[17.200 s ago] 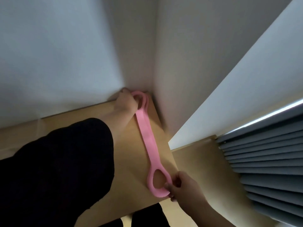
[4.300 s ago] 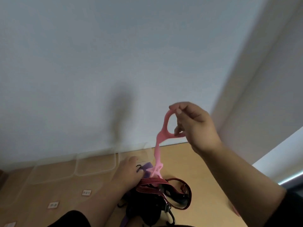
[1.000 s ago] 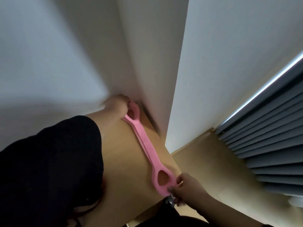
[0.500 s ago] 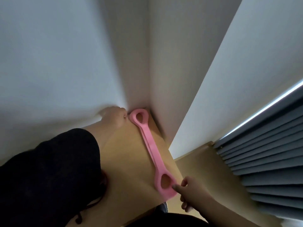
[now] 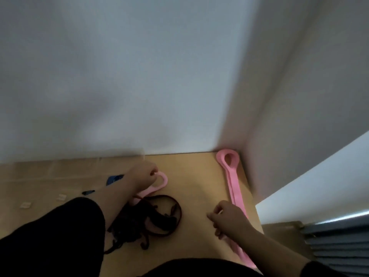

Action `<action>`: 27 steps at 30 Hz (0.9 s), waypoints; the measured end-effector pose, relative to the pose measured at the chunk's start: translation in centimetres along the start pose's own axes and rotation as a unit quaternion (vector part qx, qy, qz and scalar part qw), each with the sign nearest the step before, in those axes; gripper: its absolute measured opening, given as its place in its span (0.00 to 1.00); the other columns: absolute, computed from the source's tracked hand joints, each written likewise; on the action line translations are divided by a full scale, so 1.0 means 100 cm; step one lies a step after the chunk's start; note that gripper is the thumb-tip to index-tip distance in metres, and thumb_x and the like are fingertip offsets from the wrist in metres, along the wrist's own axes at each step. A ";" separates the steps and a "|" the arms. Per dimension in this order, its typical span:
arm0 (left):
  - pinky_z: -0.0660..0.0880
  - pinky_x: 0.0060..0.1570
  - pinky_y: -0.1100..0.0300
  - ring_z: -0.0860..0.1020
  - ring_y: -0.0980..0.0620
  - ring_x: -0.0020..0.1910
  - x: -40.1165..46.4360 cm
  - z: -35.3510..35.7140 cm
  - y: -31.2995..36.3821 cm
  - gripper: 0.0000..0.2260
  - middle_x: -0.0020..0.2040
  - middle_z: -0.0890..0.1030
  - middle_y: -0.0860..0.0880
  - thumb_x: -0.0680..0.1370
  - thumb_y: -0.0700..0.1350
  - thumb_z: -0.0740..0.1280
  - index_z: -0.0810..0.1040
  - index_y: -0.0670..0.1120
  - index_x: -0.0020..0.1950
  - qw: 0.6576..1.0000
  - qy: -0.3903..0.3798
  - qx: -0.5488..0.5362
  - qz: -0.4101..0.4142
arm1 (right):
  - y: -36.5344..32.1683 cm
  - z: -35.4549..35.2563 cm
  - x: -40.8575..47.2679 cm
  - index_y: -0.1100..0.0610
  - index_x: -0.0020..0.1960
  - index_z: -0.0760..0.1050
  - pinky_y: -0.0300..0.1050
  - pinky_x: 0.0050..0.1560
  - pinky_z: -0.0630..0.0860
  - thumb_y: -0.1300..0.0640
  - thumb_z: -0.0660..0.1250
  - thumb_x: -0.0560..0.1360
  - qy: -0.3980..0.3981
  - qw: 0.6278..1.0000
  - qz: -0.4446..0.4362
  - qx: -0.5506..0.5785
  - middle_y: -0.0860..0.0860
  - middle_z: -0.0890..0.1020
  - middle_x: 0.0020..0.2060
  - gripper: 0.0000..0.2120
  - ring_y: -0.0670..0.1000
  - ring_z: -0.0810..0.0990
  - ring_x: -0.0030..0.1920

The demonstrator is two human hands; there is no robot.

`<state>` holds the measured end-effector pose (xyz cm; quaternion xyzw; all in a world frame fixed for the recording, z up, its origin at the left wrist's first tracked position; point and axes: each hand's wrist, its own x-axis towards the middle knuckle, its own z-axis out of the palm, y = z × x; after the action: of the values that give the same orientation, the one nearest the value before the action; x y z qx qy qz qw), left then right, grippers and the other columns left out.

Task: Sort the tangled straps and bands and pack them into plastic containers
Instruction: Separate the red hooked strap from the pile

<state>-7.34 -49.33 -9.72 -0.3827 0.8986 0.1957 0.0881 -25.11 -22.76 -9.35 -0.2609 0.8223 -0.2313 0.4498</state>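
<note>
A pink band with loop ends [image 5: 232, 182] lies flat along the right wall on the wooden table [image 5: 195, 186]; it looks like more than one band stacked. My left hand [image 5: 143, 176] grips the loop of another pink band [image 5: 162, 181], whose far end runs into a dark tangle of straps [image 5: 147, 218]. My right hand [image 5: 227, 218] hovers over the table just left of the flat band, with loosely curled fingers that hold nothing.
Clear plastic containers [image 5: 69, 168] stand in a row against the back wall at left, faint and blurred. A blue item [image 5: 114, 179] and small white labels [image 5: 26, 204] lie near them. Grey blinds [image 5: 339, 242] hang past the table's right edge.
Both hands have left the pink band by the right wall. The view has swung left. My left hand now grips another pink band's loop at the tangle.
</note>
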 end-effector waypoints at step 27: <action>0.70 0.66 0.54 0.71 0.50 0.63 -0.116 0.025 -0.106 0.18 0.62 0.76 0.49 0.77 0.48 0.69 0.76 0.49 0.66 0.996 -0.047 -0.076 0.031 | -0.159 0.177 0.070 0.49 0.60 0.79 0.59 0.68 0.61 0.36 0.58 0.78 -0.064 0.771 -0.252 -0.582 0.53 0.74 0.61 0.21 0.58 0.68 0.65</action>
<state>8.37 -47.37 -11.43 -0.3504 0.8875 0.2839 0.0947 -9.60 -41.84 -12.58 -0.6844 0.6742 0.2036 0.1889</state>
